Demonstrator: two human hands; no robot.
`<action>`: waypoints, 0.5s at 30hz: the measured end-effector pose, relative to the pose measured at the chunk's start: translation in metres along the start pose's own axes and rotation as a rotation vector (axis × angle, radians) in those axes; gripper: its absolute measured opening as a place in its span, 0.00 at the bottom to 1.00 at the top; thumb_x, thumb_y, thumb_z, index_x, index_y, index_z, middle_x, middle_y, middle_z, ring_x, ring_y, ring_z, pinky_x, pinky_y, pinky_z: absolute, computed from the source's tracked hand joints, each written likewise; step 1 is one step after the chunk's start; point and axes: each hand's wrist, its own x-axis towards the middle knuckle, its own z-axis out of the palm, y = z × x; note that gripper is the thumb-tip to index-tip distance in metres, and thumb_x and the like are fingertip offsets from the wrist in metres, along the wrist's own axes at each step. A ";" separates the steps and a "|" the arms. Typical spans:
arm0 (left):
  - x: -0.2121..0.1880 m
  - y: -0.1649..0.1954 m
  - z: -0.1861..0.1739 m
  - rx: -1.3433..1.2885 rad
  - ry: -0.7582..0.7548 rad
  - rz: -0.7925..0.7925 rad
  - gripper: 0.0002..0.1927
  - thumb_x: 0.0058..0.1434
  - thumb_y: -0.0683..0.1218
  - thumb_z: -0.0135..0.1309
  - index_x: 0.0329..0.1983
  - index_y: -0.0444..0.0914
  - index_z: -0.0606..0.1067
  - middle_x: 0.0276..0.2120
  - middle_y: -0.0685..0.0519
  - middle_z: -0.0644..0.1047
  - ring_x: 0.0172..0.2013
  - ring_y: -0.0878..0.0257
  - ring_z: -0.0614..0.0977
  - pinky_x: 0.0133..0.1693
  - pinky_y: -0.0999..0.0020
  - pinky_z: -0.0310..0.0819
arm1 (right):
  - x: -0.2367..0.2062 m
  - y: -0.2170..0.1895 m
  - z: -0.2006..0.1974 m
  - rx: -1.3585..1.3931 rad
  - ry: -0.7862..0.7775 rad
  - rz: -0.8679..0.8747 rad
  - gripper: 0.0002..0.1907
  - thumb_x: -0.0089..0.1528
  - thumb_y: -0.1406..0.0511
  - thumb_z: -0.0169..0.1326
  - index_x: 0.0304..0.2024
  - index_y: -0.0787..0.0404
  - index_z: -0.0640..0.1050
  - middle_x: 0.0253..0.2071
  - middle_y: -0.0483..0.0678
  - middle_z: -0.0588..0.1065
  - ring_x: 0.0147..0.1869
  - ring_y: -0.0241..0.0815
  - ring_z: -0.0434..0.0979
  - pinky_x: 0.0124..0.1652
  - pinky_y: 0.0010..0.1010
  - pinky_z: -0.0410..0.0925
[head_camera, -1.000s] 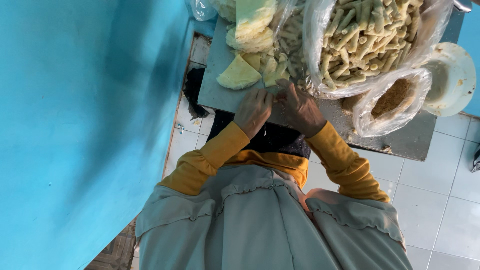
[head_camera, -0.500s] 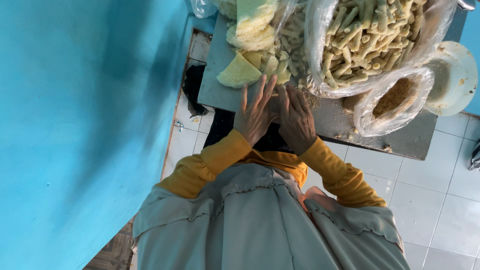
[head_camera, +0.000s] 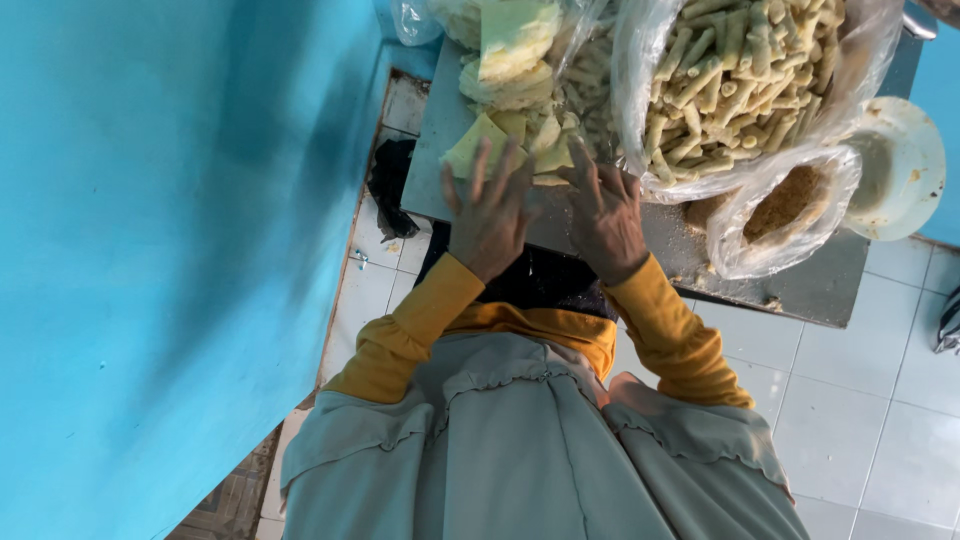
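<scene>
My left hand lies flat with fingers spread on the near part of a grey metal table, its fingertips touching pale yellow dough pieces. Just to its right, my right hand is also spread flat, fingers reaching loose yellow pieces. Neither hand grips anything. Both arms wear yellow sleeves. Beyond the hands stands a stack of pale yellow sheets in clear plastic.
A big clear bag of stick-shaped yellow rolls stands at the back right. Beside it are a smaller bag of brown crumbs and a white dish. A blue wall fills the left. White floor tiles lie to the right.
Both hands were curled close together at the table's near edge. They have moved forward and opened, with fingers now spread flat toward the yellow pieces.
</scene>
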 end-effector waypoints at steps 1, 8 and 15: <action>0.002 -0.004 0.001 0.009 0.032 -0.036 0.29 0.75 0.59 0.41 0.76 0.47 0.62 0.76 0.51 0.55 0.75 0.45 0.51 0.69 0.29 0.27 | 0.003 0.005 0.004 0.037 -0.012 0.027 0.38 0.62 0.71 0.59 0.73 0.64 0.61 0.53 0.47 0.81 0.60 0.49 0.74 0.55 0.48 0.60; 0.011 -0.030 0.003 -0.321 0.264 -0.194 0.21 0.77 0.43 0.41 0.71 0.39 0.65 0.71 0.46 0.63 0.71 0.44 0.61 0.71 0.42 0.53 | 0.017 0.030 0.014 -0.068 0.125 -0.142 0.40 0.66 0.72 0.53 0.76 0.67 0.50 0.49 0.55 0.79 0.53 0.50 0.77 0.57 0.47 0.64; 0.010 -0.030 0.001 -0.527 0.323 -0.264 0.19 0.76 0.39 0.40 0.69 0.35 0.65 0.66 0.42 0.69 0.66 0.43 0.68 0.69 0.49 0.61 | 0.049 0.083 -0.078 -0.254 0.343 0.015 0.23 0.72 0.81 0.44 0.65 0.59 0.64 0.51 0.56 0.77 0.30 0.34 0.73 0.26 0.22 0.71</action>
